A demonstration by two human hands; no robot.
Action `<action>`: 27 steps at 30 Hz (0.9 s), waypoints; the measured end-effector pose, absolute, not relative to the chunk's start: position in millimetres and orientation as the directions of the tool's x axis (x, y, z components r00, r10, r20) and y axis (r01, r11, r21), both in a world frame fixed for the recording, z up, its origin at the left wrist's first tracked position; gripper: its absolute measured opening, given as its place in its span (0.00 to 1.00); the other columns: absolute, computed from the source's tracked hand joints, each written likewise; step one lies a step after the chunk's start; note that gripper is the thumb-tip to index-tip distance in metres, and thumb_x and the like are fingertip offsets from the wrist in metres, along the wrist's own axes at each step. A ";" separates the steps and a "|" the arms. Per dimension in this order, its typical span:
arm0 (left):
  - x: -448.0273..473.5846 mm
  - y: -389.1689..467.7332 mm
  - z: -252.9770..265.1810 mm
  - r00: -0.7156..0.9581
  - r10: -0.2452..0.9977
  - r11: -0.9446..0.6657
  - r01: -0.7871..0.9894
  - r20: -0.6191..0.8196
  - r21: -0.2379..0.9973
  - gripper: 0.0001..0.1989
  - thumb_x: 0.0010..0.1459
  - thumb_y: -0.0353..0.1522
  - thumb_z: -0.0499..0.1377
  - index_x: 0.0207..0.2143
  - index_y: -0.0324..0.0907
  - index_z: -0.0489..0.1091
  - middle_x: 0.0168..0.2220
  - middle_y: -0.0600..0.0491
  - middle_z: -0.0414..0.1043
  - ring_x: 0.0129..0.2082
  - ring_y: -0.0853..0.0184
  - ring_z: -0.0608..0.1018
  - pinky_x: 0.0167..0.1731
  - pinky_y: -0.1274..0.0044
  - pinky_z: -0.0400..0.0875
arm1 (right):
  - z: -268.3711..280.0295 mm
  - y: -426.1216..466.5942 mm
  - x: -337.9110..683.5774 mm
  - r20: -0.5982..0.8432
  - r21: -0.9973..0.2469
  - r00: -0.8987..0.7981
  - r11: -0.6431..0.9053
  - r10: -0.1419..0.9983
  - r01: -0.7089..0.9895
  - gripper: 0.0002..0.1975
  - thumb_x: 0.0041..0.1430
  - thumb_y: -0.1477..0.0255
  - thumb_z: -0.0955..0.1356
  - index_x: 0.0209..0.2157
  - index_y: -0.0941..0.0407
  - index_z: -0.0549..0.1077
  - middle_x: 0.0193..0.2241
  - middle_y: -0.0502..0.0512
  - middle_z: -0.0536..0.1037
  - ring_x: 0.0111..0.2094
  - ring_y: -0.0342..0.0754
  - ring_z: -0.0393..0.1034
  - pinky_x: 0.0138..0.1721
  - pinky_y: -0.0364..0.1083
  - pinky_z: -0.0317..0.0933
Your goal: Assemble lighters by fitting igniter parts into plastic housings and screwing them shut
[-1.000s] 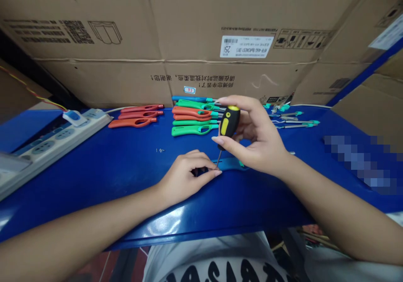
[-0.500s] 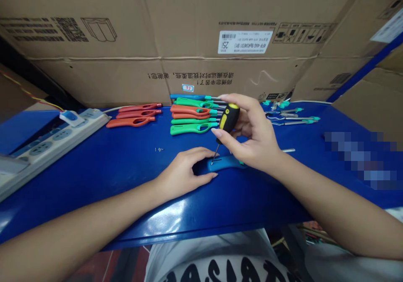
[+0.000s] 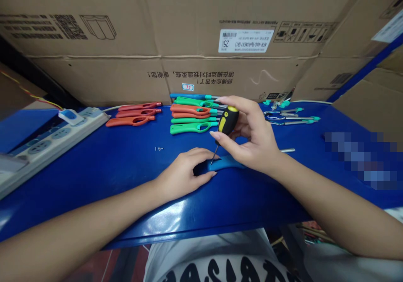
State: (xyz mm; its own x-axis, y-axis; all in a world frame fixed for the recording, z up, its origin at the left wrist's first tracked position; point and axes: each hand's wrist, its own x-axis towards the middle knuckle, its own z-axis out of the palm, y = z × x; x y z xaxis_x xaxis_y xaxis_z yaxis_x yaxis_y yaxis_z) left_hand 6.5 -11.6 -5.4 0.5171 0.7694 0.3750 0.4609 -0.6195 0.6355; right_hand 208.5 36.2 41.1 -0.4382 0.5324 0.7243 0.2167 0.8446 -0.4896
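A blue long-necked lighter [image 3: 225, 162] lies on the table, its metal tube pointing right. My left hand [image 3: 189, 170] grips the handle end between thumb and fingers. My right hand [image 3: 252, 135] is closed around a black and yellow screwdriver [image 3: 228, 120], held tilted with its shaft downward. The screwdriver's tip meets the top of the blue handle near its left end; whether a screw sits under it is too small to tell. My right hand and wrist hide part of the lighter's right side.
Several green, orange and blue lighters [image 3: 192, 127] lie stacked behind my hands. Red-orange handle shells [image 3: 132, 121] are at left, beside a white power strip [image 3: 56, 141]. Small screws [image 3: 159, 148] lie nearer. Metal tubes with wires [image 3: 296, 121] lie at right. A cardboard sheet [image 3: 189, 30] stands behind.
My right hand and the screwdriver have shifted very slightly, with the tip still at the same place on the blue handle. My left hand keeps its hold.
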 end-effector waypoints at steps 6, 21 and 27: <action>6.9 -11.7 -5.5 0.512 0.766 -0.625 0.456 0.387 0.634 0.14 0.59 0.29 0.66 0.49 0.42 0.74 0.49 0.48 0.80 0.51 0.60 0.80 0.55 0.67 0.74 | 42.6 33.7 208.5 0.751 -0.436 -0.449 0.874 0.485 0.215 0.30 0.63 0.69 0.71 0.64 0.48 0.61 0.61 0.59 0.70 0.58 0.58 0.72 0.52 0.56 0.77; 6.7 -11.9 -4.7 0.510 0.775 -0.612 0.462 0.373 0.642 0.14 0.59 0.29 0.65 0.49 0.42 0.74 0.49 0.49 0.80 0.51 0.60 0.80 0.54 0.67 0.74 | 44.9 30.6 208.2 0.724 -0.401 -0.518 0.889 0.456 0.222 0.32 0.64 0.68 0.70 0.66 0.45 0.57 0.63 0.56 0.68 0.54 0.56 0.75 0.48 0.53 0.78; 7.8 -12.3 -4.3 0.489 0.800 -0.576 0.464 0.347 0.673 0.08 0.59 0.29 0.66 0.41 0.42 0.72 0.42 0.52 0.79 0.45 0.62 0.81 0.49 0.70 0.75 | 51.5 29.9 207.1 0.566 -0.620 -0.562 0.761 0.603 0.191 0.31 0.67 0.70 0.65 0.69 0.44 0.54 0.66 0.55 0.64 0.35 0.44 0.76 0.29 0.44 0.76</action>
